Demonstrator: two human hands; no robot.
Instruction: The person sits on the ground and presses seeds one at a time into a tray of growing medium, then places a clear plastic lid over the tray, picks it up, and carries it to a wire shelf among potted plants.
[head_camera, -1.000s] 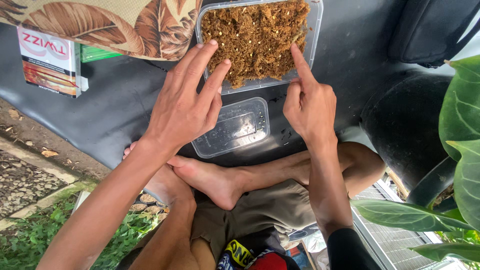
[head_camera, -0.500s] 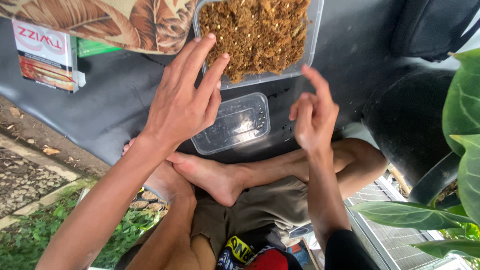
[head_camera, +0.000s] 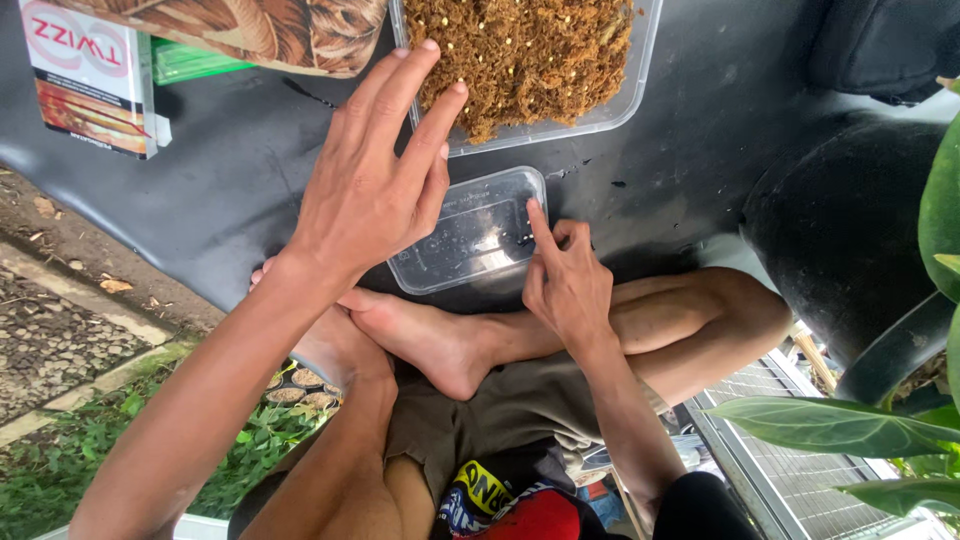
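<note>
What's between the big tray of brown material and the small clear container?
In the head view, only a strip of bare black sheet separates the tray from the small container, with a few dark specks.

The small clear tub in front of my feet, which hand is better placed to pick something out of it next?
Probably the right hand: its index finger already points down into the small clear tub. The left hand is spread flat, fingertips up at the edge of the big tray of brown shreds.

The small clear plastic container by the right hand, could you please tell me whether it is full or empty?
Nearly empty: the small clear plastic container shows the dark surface through it, with only a few specks inside.
</note>
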